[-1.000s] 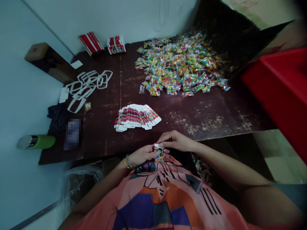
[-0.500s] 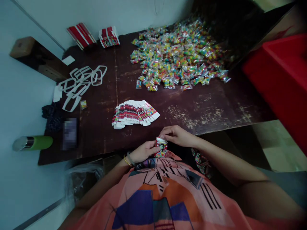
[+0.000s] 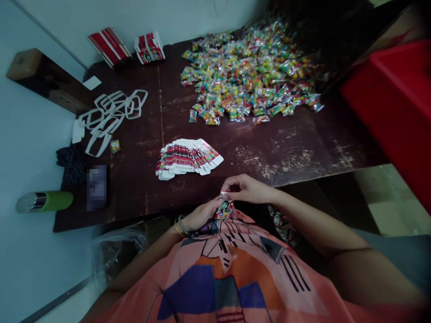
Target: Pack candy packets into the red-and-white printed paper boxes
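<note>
A small printed candy box (image 3: 224, 209) is upright at the table's front edge, close to my body. My left hand (image 3: 204, 213) is closed around its left side. At its top, my right hand (image 3: 243, 188) pinches the white end flap between thumb and fingers. Just beyond the hands, a fanned stack of flat candy boxes (image 3: 188, 157) lies on the table. Farther back spreads a big heap of small clear candy packets (image 3: 242, 76). Whether the box in my hands holds anything is hidden.
White paper bands (image 3: 111, 114) and a lone candy packet (image 3: 115, 146) lie left on the dark table (image 3: 134, 179). Bundled flat boxes (image 3: 150, 47) stand by the wall. A green bottle (image 3: 50, 201) is at the left edge, a red bin (image 3: 397, 103) at the right.
The box's white flap at the top shows less now, with my right fingers bent over it. My left fingers have shifted up along the box. The view has moved slightly.
</note>
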